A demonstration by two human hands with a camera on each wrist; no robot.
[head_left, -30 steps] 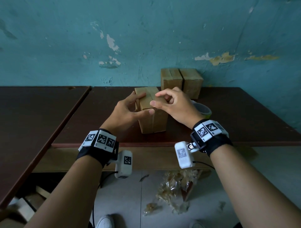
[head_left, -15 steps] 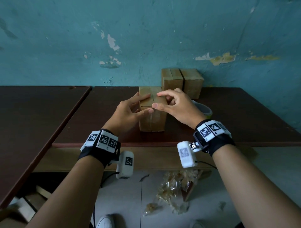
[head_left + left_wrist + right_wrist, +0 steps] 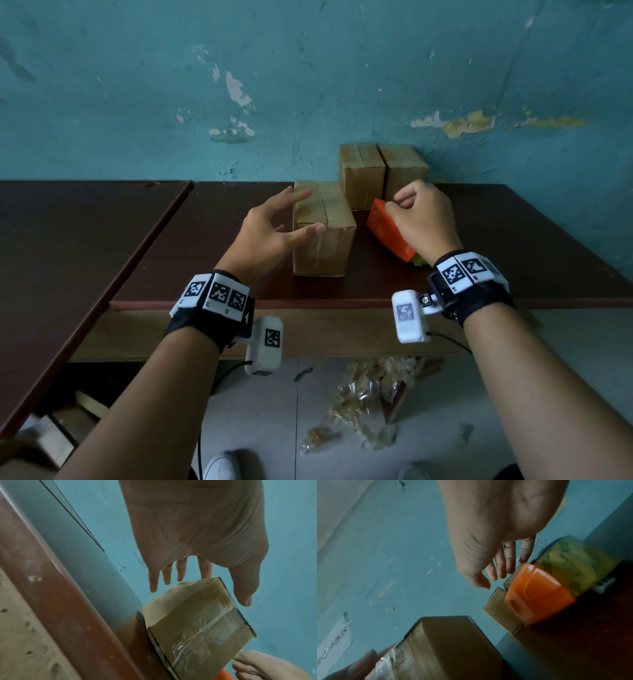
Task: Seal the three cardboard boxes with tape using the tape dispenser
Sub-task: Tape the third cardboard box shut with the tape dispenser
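Head view shows both forearms reaching forward over the near edge of the dark brown tabletop point(image 3: 513, 246), each wrist wrapped in a black band with printed markers. The left hand point(image 3: 270, 229) is spread wide with straight fingers, palm turned right; its thumb tip touches the near top edge of the nearest cardboard box point(image 3: 322, 236), and its index finger lies over the box's far left top corner. Clear tape runs down that box's near face. In the left wrist view the four fingers point(image 3: 169, 573) hang straight and apart above the box point(image 3: 197, 626), gripping nothing. The right hand point(image 3: 423, 219) sits to the right of this box, knuckles up, fingers bent down over the top of the orange tape dispenser point(image 3: 388, 233), which stands tilted on the tabletop; the right wrist view shows the fingertips point(image 3: 503, 566) at the dispenser's point(image 3: 539, 596) far top edge, though whether they actually grip it cannot be told. Two more cardboard boxes point(image 3: 382, 176) stand side by side against the teal wall point(image 3: 308, 68), just beyond the dispenser.
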